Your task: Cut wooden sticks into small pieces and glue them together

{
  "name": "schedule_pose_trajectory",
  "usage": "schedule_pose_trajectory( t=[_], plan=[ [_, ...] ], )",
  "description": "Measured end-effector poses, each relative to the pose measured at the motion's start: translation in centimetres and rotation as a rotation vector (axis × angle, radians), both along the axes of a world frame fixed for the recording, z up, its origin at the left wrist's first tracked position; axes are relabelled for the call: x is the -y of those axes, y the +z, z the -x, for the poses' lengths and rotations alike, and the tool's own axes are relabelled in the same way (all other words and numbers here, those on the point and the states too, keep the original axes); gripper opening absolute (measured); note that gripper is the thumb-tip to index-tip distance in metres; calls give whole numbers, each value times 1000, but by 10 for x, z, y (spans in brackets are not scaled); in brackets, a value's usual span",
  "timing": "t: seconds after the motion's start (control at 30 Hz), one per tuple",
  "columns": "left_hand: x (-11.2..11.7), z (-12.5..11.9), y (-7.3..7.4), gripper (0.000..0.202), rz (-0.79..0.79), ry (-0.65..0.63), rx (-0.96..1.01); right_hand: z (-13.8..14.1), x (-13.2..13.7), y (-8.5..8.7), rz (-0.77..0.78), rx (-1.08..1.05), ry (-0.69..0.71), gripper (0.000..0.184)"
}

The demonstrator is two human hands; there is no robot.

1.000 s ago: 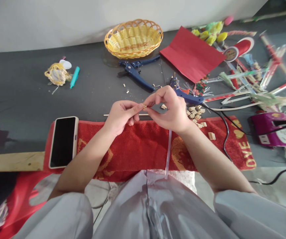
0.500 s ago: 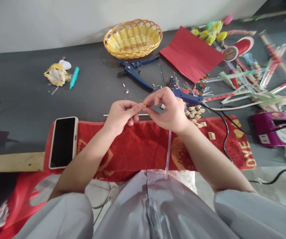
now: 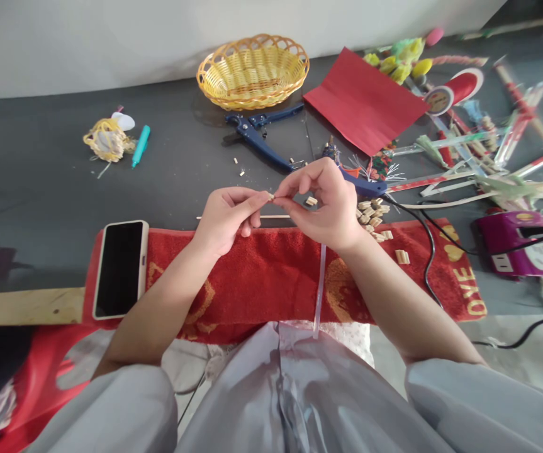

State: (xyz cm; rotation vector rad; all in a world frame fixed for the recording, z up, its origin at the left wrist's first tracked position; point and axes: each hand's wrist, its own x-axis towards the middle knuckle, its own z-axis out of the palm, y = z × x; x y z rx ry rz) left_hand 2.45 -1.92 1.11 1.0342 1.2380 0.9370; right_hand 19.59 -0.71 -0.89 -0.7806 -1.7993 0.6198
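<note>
Above the front of the grey table, my left hand (image 3: pixel 226 220) pinches a tiny pale wooden piece (image 3: pixel 271 197) between thumb and forefinger. The thumb and forefinger of my right hand (image 3: pixel 325 204) close on the same piece from the other side; the fingertips hide much of it. Under the hands lies a thin pale stick (image 3: pixel 275 217). One small bundle of short stick pieces (image 3: pixel 311 201) shows just by my right fingers, and a pile of such bundles (image 3: pixel 372 214) sits beyond that hand. The blue glue gun (image 3: pixel 363 184) rests behind it.
A red towel (image 3: pixel 252 270) with a phone (image 3: pixel 120 270) lines the table's front edge. Farther back are a blue cutter (image 3: pixel 262 141), a yellow basket (image 3: pixel 252 75) and red paper (image 3: pixel 365 100). Straws and a purple power socket (image 3: pixel 521 242) with black cables crowd the right.
My right hand has shifted slightly up, and its fingertips have turned a little at the tiny piece. The bundle beside them now shows more fully. My left hand has barely moved.
</note>
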Motion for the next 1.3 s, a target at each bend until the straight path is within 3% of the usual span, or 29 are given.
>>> schedule_pose_trajectory(
  t=[0.6,0.77,1.3],
  plan=[
    [4,-4,3,33,31,28,29,0,0,0,-8,9,13,19],
    [4,-3,-1,32,-26,3,38,0,-3,-3,96,-59,85,23],
    [7,-1,4,27,-283,-14,-346,-1,-13,-6,495,-213,262,44]
  ],
)
